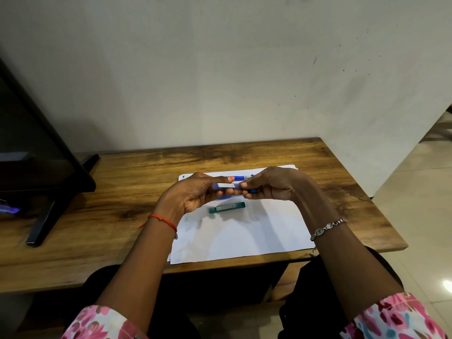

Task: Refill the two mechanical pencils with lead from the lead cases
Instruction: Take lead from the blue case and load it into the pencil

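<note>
The blue case [225, 185] lies left-to-right between the hands, above the paper [244, 236]. The left hand [193, 194] grips its body and the right hand [271, 183] pinches its right end. The cap likely pulls off rightward.

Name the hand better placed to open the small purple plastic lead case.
Right, probably. The right hand pinches one end of the small purple plastic lead case, while the left hand grips its body, steadying it above the white paper sheet.
</note>
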The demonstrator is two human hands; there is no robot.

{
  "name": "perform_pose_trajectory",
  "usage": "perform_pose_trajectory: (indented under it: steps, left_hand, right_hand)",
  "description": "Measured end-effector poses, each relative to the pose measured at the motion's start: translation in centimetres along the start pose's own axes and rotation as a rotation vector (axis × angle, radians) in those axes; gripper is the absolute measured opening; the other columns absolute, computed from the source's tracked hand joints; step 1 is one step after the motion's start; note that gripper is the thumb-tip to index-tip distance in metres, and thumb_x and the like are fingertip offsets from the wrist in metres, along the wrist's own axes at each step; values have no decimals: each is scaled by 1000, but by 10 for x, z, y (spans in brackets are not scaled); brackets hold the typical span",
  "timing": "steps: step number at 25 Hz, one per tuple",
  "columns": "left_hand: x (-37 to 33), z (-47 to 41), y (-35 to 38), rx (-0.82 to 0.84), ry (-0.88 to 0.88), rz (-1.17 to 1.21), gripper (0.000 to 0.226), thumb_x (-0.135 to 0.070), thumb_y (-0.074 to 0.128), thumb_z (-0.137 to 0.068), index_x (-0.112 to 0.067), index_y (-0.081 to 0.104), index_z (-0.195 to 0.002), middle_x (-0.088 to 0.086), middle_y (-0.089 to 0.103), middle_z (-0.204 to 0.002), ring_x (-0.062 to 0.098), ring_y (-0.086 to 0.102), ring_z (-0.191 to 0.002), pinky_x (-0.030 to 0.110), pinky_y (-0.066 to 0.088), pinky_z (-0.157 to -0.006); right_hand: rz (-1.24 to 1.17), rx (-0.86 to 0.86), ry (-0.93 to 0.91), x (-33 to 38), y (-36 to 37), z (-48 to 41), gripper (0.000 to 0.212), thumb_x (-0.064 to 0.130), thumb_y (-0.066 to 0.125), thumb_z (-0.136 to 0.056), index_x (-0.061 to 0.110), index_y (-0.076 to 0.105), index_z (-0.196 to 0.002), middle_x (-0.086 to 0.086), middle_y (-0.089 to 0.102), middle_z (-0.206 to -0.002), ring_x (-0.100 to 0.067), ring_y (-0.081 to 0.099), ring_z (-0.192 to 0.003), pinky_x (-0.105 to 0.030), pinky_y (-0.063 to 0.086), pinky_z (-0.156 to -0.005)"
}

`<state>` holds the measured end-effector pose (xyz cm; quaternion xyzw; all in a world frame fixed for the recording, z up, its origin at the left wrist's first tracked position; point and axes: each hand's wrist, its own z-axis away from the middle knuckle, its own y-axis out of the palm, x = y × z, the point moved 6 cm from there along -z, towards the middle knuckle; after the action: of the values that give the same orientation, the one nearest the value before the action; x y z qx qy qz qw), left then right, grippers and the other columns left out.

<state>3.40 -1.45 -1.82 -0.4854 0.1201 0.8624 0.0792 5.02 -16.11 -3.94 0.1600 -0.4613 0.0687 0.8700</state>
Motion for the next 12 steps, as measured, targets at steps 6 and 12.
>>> perform_pose_trajectory:
  steps: [6, 12]
  left_hand:
    - [3, -4, -3, 0, -21, 18, 10, -12, 63, -83, -4, 68, -81, 3, 71, -58, 5, 64, -47, 9, 48, -42]
    - [4, -2, 0, 55, -12, 3, 13, -11, 60, -85, 0, 66, -88, 6, 71, -67, 6, 65, -51, 12, 49, -44]
  right_hand:
    - [19, -2, 6, 2, 0, 3, 10, -11, 52, -85, -9, 62, -86, -20, 62, -99, -25, 62, -86, -21, 58, -61]
    - [33, -35, -17, 6, 1, 8, 11, -9, 52, -86, -11, 62, -89, -10, 69, -64, -12, 67, -55, -18, 54, -53]
